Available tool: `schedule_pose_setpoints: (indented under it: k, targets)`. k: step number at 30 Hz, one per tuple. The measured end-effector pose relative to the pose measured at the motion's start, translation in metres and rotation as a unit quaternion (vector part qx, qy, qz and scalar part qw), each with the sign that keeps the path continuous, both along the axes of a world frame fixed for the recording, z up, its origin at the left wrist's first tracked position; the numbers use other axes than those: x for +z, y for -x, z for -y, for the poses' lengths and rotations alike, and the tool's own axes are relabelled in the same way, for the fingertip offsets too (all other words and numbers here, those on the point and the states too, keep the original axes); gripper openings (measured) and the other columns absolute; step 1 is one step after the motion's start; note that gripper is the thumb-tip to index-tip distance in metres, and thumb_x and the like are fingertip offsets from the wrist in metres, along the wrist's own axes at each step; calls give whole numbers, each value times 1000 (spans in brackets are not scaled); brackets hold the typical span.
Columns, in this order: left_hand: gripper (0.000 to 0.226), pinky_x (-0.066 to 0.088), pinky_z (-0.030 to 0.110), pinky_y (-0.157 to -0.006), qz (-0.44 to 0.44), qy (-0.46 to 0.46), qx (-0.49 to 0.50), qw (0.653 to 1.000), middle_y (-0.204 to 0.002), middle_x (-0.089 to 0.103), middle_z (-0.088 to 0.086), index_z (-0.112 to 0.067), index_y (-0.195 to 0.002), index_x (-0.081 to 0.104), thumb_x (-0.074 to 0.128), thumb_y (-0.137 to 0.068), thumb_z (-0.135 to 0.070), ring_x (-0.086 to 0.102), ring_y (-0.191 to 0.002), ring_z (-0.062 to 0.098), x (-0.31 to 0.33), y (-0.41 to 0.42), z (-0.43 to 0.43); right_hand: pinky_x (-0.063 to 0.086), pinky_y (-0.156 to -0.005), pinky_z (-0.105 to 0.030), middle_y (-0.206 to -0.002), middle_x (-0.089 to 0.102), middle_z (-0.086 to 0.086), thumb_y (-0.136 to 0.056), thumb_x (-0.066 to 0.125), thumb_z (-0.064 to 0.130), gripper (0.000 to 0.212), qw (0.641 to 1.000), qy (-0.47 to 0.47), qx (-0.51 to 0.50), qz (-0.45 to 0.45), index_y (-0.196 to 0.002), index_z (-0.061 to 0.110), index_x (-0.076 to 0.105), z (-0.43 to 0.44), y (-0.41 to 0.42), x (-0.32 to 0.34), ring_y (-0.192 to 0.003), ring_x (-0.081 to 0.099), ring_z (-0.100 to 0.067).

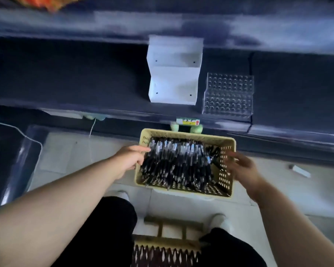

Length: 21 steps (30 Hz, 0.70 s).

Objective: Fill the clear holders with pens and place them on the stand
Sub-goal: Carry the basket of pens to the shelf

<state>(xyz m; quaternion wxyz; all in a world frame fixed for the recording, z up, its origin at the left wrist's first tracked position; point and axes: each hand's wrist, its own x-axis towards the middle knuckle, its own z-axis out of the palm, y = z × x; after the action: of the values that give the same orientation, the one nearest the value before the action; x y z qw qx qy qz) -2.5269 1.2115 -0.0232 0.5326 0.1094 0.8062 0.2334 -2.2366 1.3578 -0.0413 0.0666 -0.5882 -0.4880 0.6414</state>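
Note:
A pale yellow perforated basket (227,182) on the floor holds a heap of black pens (177,162). My left hand (130,158) lies at the basket's left rim, fingers pointing at the pens and touching the nearest ones; no pen is gripped. My right hand (243,166) hovers at the basket's right wall with fingers spread and nothing in it. On the dark shelf beyond stand a white stepped stand (174,81) and, to its right, a clear stepped holder (228,93) with many empty holes.
The dark shelf edge (124,112) runs across just beyond the basket, with a small green and yellow label (188,122) on it. A wooden stool (172,234) sits between my legs. A white cable (27,135) hangs at left, and a small white object (300,170) lies on the floor at right.

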Motion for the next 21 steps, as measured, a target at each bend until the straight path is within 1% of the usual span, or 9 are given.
schedule_pose_setpoints:
  k: [2, 5, 7, 9, 12, 14, 16, 18, 21]
  targets:
    - [53, 47, 39, -96, 19, 8, 6, 1000, -119, 61, 0, -38, -91, 67, 48, -75, 9, 57, -109, 19, -32, 9, 7, 44, -66, -26, -104, 62, -4, -86, 64, 18, 20, 1000, 3, -3, 2, -103, 29, 62, 0, 8, -28, -81, 59, -13]
    - [50, 47, 42, -98, 32, 11, 4, 999, -107, 68, 7, -33, -90, 69, 48, -74, 9, 64, -102, 22, -78, 19, 9, 48, -80, -36, -105, 65, -7, -88, 61, 23, 21, 1000, 2, 12, 5, -109, 22, 63, -6, 13, -66, -90, 61, -23]
    - [50, 49, 41, -95, 31, -2, 1, 1000, -103, 71, 7, -32, -90, 71, 47, -72, 9, 67, -98, 23, -111, 23, 7, 48, -84, -40, -104, 66, -9, -90, 59, 24, 20, 1000, -9, 16, 16, -109, 20, 63, -11, 14, -90, -90, 61, -26]
    - [50, 52, 39, -91, 31, -24, 3, 999, -100, 72, 7, -31, -90, 71, 47, -72, 9, 69, -95, 22, -137, 24, 3, 48, -84, -38, -104, 66, -10, -91, 58, 24, 17, 999, -26, 17, 24, -106, 21, 63, -14, 15, -111, -91, 61, -27]
    - [50, 53, 34, -83, 29, -67, 25, 997, -101, 71, 7, -30, -94, 70, 45, -73, 8, 69, -90, 21, -175, 22, 0, 47, -87, -41, -106, 65, -9, -89, 60, 25, 12, 997, -59, 33, 31, -100, 26, 63, -16, 20, -145, -96, 59, -29]
    - [50, 51, 39, -91, 22, -91, 50, 994, -101, 70, 6, -28, -97, 70, 45, -73, 8, 68, -92, 22, -193, 19, -2, 46, -87, -41, -104, 64, -5, -87, 63, 28, 9, 995, -85, 30, 33, -96, 28, 64, -15, 23, -161, -96, 59, -25]
    - [50, 47, 43, -99, 12, -123, 73, 990, -101, 71, 5, -30, -92, 70, 45, -72, 8, 68, -95, 24, -205, 17, 0, 46, -82, -37, -100, 64, 0, -84, 66, 31, 9, 992, -114, 33, 29, -93, 30, 66, -13, 25, -169, -91, 59, -19]
    - [49, 46, 44, -100, -1, -156, 81, 984, -99, 72, 4, -32, -88, 71, 47, -69, 6, 68, -97, 24, -208, 15, 5, 46, -77, -35, -95, 64, 3, -83, 67, 33, 15, 989, -139, 37, 19, -97, 28, 67, -11, 26, -168, -83, 58, -15]
    - [50, 46, 42, -100, -15, -198, 102, 975, -101, 72, 2, -34, -86, 72, 48, -68, 5, 66, -100, 22, -194, 3, 29, 49, -78, -36, -95, 66, 2, -84, 66, 31, 15, 985, -171, 29, -12, -99, 28, 67, 9, 15, -147, -83, 60, -17]
